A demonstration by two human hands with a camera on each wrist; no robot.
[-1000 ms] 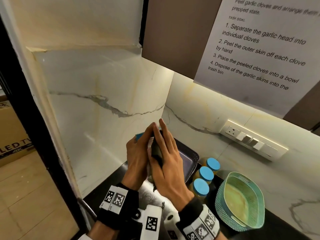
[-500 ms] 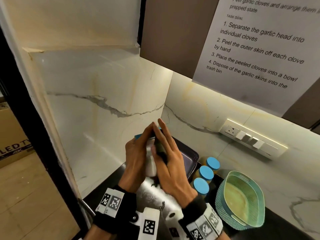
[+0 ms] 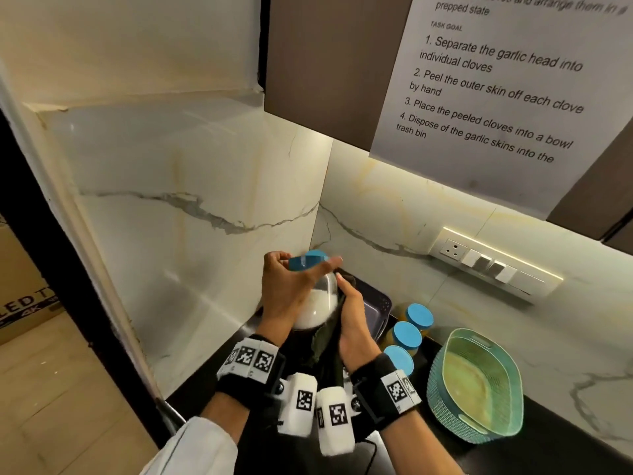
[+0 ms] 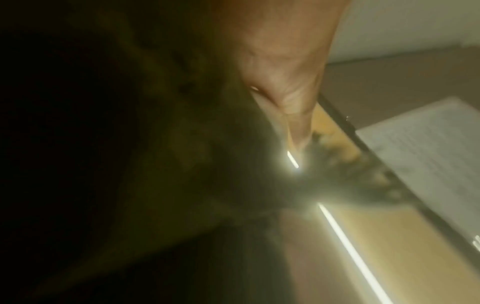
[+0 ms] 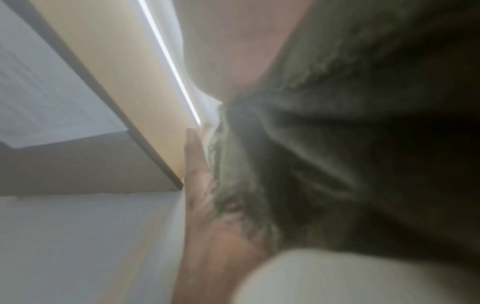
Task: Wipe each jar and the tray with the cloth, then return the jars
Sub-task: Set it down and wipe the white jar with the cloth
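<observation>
In the head view my left hand holds up a clear jar of white grains, with thumb and fingers curled round its blue lid. My right hand holds the dark green cloth against the jar's right side, and the cloth's tail hangs below. The dark tray lies behind my hands in the corner. Three blue-lidded jars stand in a row to its right. In the right wrist view the cloth fills the frame beside my fingers. The left wrist view is dark and blurred.
A teal plastic basket sits on the black counter to the right of the jars. Marble walls close in the corner at left and behind. A socket strip runs along the back wall, and a printed sheet hangs on the cabinet above.
My right hand has slid down the jar's right side with the cloth. The jar's blue lid and white contents now show more, with my left fingers over the lid.
</observation>
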